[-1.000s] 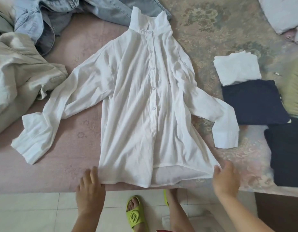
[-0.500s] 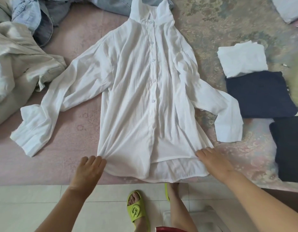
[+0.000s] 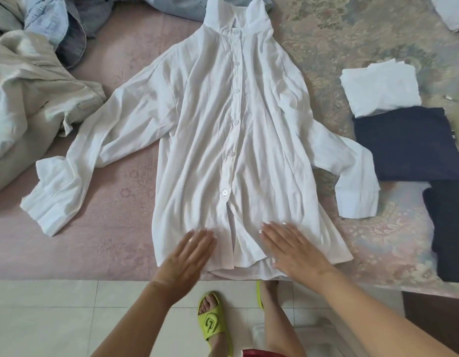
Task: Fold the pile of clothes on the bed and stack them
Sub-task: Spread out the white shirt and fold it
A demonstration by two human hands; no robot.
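Observation:
A white button-up shirt (image 3: 223, 140) lies spread face up on the bed (image 3: 115, 215), collar at the far side, both sleeves out to the sides. My left hand (image 3: 187, 256) lies flat on the shirt's lower left hem, fingers straight. My right hand (image 3: 292, 248) presses flat on the lower right part, fingers straight and pointing up-left. Folded clothes sit at the right: a white piece (image 3: 380, 88), a navy piece (image 3: 406, 143) and a dark piece (image 3: 450, 228).
An unfolded beige garment (image 3: 30, 99) and blue denim clothes (image 3: 58, 24) lie heaped at the upper left. The bed's near edge meets a tiled floor (image 3: 43, 318), where my feet stand in green sandals (image 3: 213, 323). A pale cloth (image 3: 450, 11) sits at the top right corner.
Both hands have moved from the hem's outer corners inward onto the shirt front, now flat near the button line. The hem lies smoother.

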